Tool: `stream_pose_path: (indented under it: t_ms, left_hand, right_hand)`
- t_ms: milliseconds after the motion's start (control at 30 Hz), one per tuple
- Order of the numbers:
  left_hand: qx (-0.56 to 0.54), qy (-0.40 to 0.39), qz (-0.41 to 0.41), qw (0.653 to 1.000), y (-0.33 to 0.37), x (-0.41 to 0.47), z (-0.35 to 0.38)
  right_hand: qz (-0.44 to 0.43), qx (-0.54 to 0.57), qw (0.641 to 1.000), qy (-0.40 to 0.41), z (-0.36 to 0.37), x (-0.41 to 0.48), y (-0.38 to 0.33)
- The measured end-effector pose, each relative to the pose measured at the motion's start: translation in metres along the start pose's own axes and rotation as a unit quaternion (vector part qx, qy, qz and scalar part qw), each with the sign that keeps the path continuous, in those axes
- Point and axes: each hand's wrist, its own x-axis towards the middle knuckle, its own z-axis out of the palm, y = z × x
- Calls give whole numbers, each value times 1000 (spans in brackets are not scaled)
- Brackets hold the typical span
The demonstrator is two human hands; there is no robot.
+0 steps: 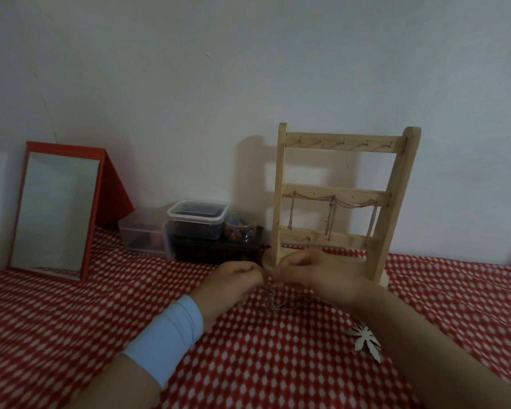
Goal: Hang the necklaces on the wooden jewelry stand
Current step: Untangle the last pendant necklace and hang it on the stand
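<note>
Head view: both hands meet low in front of the wooden jewelry stand [337, 190], which stands upright on the red-and-white patterned cloth [71, 320] against a pale wall [189, 69]. The left hand [236, 283], with a light blue wristband [171, 335] on its forearm, and the right hand [316, 276] are almost touching. Their fingers [289, 265] are curled in, pinching a silvery necklace chain [269, 299] between them; the rest of the chain hangs in a loose bunch down to the cloth. A white leaf-shaped pendant [365, 342] lies on the cloth just beside the right forearm; whether it joins that chain is unclear.

On the stand, thin chains [337, 206] drape from the hooks of the middle rail, and the top rail's hooks are bare. Left of the stand sit a dark box [219, 250] carrying a lidded plastic container [196, 218] and a round bead jar [239, 231], then a clear box [142, 234] and a red-framed mirror [56, 214].
</note>
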Motion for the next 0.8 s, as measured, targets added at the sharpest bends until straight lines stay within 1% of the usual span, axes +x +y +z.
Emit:
stream_pose_path:
  t_ms: [67, 167, 233, 300, 333, 433, 500, 567, 667, 733, 800]
  left_hand:
    - [-7, 10, -2, 1000, -4, 0, 1]
    - [-54, 30, 2, 998, -6, 1, 3]
    - [-95, 35, 12, 995, -5, 1, 1]
    - [-103, 34, 36, 993, -4, -1, 0]
    - [-89, 38, 49, 994, -3, -3, 0]
    - [20, 77, 95, 992, -4, -4, 2]
    - [51, 74, 119, 989, -4, -5, -2]
    - [76, 47, 113, 990, -4, -4, -6]
    - [129, 48, 105, 985, -5, -2, -8]
    - [114, 49, 100, 987, -5, 0, -10]
    - [108, 30, 88, 990, -3, -2, -11]
  right_hand:
    - [-12, 74, 997, 14, 2, 0, 2]
    - [8, 189, 982, -13, 8, 3, 5]
    - [17, 242, 970, -24, 9, 4, 6]
    - [3, 257, 966, -33, 9, 4, 7]
    - [-7, 254, 967, -32, 9, 4, 7]
    - [-20, 225, 974, -35, 10, 2, 6]
    - [-23, 236, 971, -16, 9, 3, 6]
    - [-37, 269, 963, 1, 8, 6, 9]
    - [-20, 315, 949, 10, 7, 8, 13]
    - [-2, 317, 948, 15, 8, 8, 14]
    - [10, 317, 948, 18, 6, 8, 17]
